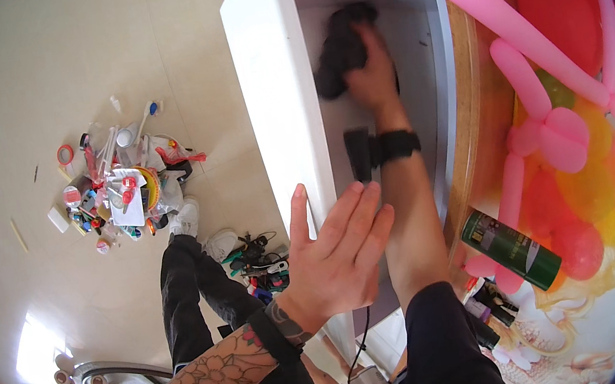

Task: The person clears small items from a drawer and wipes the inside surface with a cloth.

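Note:
My right hand [375, 77] reaches down into an open white drawer [275, 89] and holds a bunched dark cloth [343, 49] against its inside. Hand and cloth are blurred. A black strap with a flat black piece [360, 154] circles my right wrist. Nearer to me, my left hand [331, 272] lies palm down over the top edge of the drawer front, fingers spread. Its thumb is hidden, and no object shows in it. The drawer's grey-white inner wall [421, 73] is visible beyond the cloth.
Mixed small items lie heaped on the tiled floor [133, 200], near someone's shoe [186, 217]. Tools and cables [261, 258] form another pile. Pink modelling balloons [562, 142] and a green spray can [512, 249] lie right of the drawer. A black cable [361, 351] hangs below.

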Demonstrator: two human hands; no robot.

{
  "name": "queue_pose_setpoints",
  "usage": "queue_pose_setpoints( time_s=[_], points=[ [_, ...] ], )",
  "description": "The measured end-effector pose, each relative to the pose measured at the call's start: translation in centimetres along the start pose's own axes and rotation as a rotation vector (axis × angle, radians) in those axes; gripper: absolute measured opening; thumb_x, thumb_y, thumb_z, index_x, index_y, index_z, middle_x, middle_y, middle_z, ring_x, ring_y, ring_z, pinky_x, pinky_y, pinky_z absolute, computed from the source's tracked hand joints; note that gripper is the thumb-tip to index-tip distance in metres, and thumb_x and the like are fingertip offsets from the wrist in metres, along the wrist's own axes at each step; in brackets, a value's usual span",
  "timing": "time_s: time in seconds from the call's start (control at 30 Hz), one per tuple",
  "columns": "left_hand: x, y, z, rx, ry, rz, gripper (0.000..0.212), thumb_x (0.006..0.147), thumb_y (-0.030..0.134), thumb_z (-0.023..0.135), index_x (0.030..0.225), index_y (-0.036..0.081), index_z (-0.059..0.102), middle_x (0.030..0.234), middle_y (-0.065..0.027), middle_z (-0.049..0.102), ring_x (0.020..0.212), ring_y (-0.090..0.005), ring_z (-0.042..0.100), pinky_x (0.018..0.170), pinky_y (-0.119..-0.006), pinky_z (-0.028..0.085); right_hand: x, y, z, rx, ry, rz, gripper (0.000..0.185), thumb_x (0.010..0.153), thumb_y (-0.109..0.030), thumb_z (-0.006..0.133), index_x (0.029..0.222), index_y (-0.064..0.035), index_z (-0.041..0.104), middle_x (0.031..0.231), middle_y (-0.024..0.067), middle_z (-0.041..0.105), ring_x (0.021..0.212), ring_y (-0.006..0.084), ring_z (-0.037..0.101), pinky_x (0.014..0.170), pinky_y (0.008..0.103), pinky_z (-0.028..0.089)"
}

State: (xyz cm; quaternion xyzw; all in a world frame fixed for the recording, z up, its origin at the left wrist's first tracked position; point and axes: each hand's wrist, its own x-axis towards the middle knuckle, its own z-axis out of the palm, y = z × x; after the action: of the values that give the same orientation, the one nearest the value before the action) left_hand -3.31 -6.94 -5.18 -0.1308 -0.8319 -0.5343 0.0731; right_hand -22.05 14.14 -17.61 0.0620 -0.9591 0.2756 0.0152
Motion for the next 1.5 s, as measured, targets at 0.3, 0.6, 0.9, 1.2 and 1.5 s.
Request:
queue_pose_setpoints(
  time_s=[0.3,0.6,0.9,1.2,1.5],
  points=[
    [-1.0,-0.7,-0.4,0.021,-0.001,-0.048,0.043,0.067,0.011,0.055,0.108,0.005,0.069,0.125,-0.0129,0.063,0.121,-0.0272,0.055,0.109,-0.068,0.025,-12.2,-3.0,2.4,0.059,-0.066,-0.046,0.073,0.065,0.003,0.064,0.136,-0.0023,0.049,0.146,0.0226,0.043,0.142,0.0426,0.03,0.118,0.0507,0.02],
    [0.3,0.0,-0.2,-0.054,0.012,-0.022,0.035,0.075,0.01,0.055,0.107,0.008,0.07,0.122,-0.0106,0.066,0.119,-0.0245,0.057,0.107,-0.067,0.029,-2.5,15.2,-5.1,0.06,0.84,0.82,0.036,0.081,0.0,0.058,0.117,0.0037,0.06,0.116,0.0177,0.065,0.105,0.0313,0.064,0.097,0.0388,0.049],
    [-0.3,-0.7,-0.4,-0.047,-0.037,-0.058,0.027,0.081,0.018,0.06,0.106,0.014,0.071,0.122,-0.0052,0.067,0.119,-0.0186,0.058,0.108,-0.065,0.029,2.7,14.1,-4.2,0.241,0.628,0.572,0.049,0.078,0.006,0.054,0.127,0.0021,0.059,0.118,0.0205,0.065,0.109,0.0371,0.062,0.099,0.0427,0.047],
    [0.0,-0.4,0.0,-0.091,0.044,-0.045,0.022,0.082,0.016,0.06,0.1,0.014,0.072,0.117,-0.0045,0.068,0.117,-0.0173,0.059,0.108,-0.064,0.03,6.0,14.1,-5.6,0.535,0.415,0.394,0.033,0.093,-0.014,0.056,0.123,0.0,0.061,0.114,0.0121,0.066,0.1,0.0205,0.062,0.091,0.0328,0.05],
    [-0.3,-0.2,0.6,-0.057,0.053,-0.043,0.026,0.077,0.011,0.058,0.1,0.008,0.071,0.116,-0.0096,0.068,0.117,-0.0231,0.058,0.108,-0.066,0.029,0.2,-0.8,0.9,0.026,0.162,0.003,0.069,0.062,0.01,0.056,0.129,-0.0039,0.057,0.13,0.0189,0.059,0.13,0.0351,0.049,0.111,0.0412,0.037]
  ],
)
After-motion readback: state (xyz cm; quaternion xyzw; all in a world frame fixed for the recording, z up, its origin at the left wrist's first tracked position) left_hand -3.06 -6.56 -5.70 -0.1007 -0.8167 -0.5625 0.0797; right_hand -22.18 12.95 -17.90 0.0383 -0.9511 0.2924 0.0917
